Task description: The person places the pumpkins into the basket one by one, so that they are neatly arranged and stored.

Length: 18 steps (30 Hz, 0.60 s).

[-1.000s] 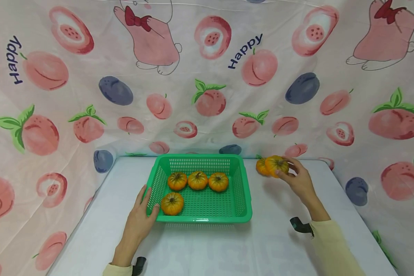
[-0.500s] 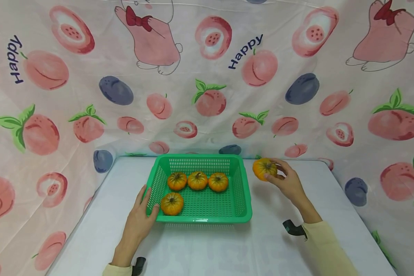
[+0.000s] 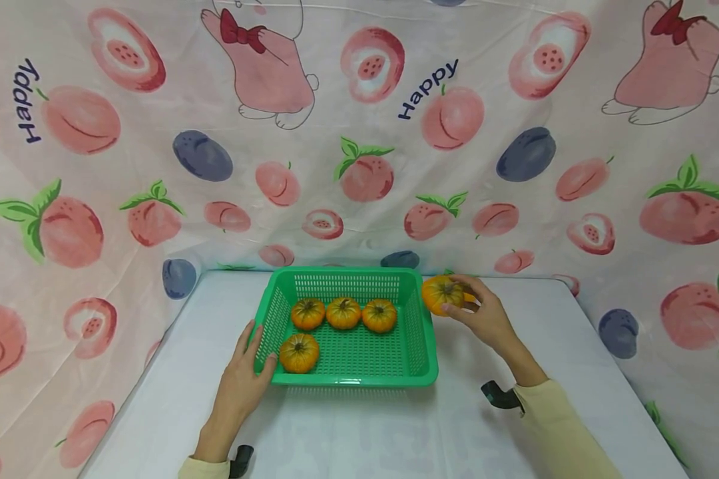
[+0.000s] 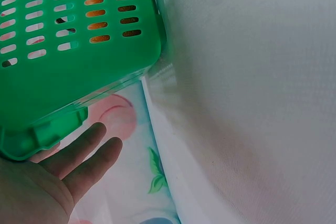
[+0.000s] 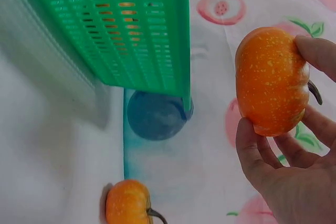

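My right hand (image 3: pixel 488 318) pinches a small orange pumpkin (image 3: pixel 441 295) between thumb and fingers, at the right rim of the green plastic basket (image 3: pixel 359 382). In the right wrist view this pumpkin (image 5: pixel 273 81) is held up off the table, its dark stem toward the palm. Inside the basket, three pumpkins (image 3: pixel 343 313) line the back, and one pumpkin (image 3: pixel 299 353) sits at the front left. My left hand (image 3: pixel 242 382) rests at the basket's left side with fingers straight; the left wrist view shows its extended fingers (image 4: pixel 97 166) beside the rim.
Another small pumpkin (image 5: pixel 127 203) lies on the white table (image 3: pixel 359 439) right of the basket, mostly hidden behind my right hand in the head view. A fruit-printed cloth (image 3: pixel 311 166) hangs behind the table. A dark camera mount (image 3: pixel 500 395) juts from the right wrist.
My right hand has carried the pumpkin leftward from beside the other loose pumpkin to the basket's right rim. The left hand and the basket have stayed in place.
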{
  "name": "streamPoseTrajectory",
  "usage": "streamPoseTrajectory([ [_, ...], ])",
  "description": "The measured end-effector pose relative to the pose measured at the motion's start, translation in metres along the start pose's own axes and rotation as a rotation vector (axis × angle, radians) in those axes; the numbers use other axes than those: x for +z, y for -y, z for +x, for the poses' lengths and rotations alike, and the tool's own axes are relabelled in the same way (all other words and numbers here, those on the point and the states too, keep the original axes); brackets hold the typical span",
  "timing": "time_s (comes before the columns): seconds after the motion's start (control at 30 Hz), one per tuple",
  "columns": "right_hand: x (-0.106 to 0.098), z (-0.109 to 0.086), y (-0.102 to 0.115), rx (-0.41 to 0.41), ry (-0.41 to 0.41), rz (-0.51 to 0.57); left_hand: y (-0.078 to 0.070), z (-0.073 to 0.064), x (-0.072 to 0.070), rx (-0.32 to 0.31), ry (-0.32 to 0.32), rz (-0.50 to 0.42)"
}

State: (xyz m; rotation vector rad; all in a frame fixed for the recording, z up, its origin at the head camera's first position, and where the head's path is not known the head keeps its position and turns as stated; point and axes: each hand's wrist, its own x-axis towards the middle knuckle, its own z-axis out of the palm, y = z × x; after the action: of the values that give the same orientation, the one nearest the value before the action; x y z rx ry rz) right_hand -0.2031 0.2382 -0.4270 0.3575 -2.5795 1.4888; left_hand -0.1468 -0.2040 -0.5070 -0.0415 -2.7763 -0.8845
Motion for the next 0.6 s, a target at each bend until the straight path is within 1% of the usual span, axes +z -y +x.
streamPoseTrajectory([
  [0.17, 0.009, 0.008, -0.018, -0.041, 0.015, 0.009, 0.0, 0.001, 0.0, -0.005, 0.011, 0.006],
  [0.23, 0.011, 0.009, -0.019, -0.062, 0.019, 0.008, 0.0, 0.001, -0.001, -0.005, 0.017, 0.01],
  [0.33, 0.014, 0.011, -0.017, -0.088, 0.026, 0.008, 0.0, 0.001, -0.001, -0.001, 0.019, 0.013],
  [0.6, 0.02, 0.012, -0.001, -0.099, 0.055, -0.013, 0.0, 0.001, 0.0, 0.002, 0.014, 0.01],
])
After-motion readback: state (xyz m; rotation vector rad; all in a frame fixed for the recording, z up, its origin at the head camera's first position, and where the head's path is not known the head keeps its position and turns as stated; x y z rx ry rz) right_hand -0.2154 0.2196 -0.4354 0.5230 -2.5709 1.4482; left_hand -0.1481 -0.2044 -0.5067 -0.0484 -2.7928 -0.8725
